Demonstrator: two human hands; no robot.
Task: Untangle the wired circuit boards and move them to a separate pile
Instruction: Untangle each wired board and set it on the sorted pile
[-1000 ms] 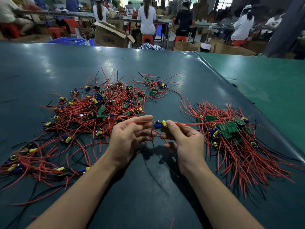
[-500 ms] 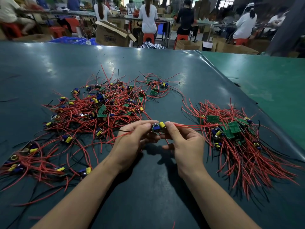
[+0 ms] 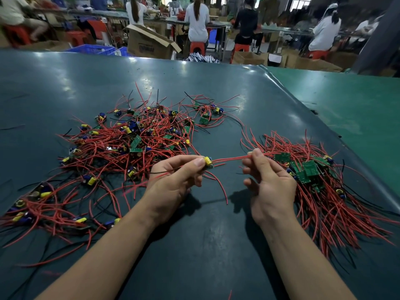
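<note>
Head camera: at a dark green worktable (image 3: pixel 205 245), a person's left hand (image 3: pixel 173 182) pinches a small circuit board (image 3: pixel 208 163) with a yellow component between thumb and fingers. The right hand (image 3: pixel 270 187) pinches that board's red wires (image 3: pixel 229 159), stretched between the two hands above the table. A tangled pile (image 3: pixel 129 144) of wired boards lies to the left; a sorted pile (image 3: pixel 320 182), wires fanned out, lies just beside the right hand. Other workers (image 3: pixel 197 20) sit at benches beyond.

Bare dark-green surface (image 3: pixel 205 245) lies open near, between the tangled red-wired heap (image 3: pixel 121 148) left and sorted red-wired pile (image 3: pixel 320 191) right.
</note>
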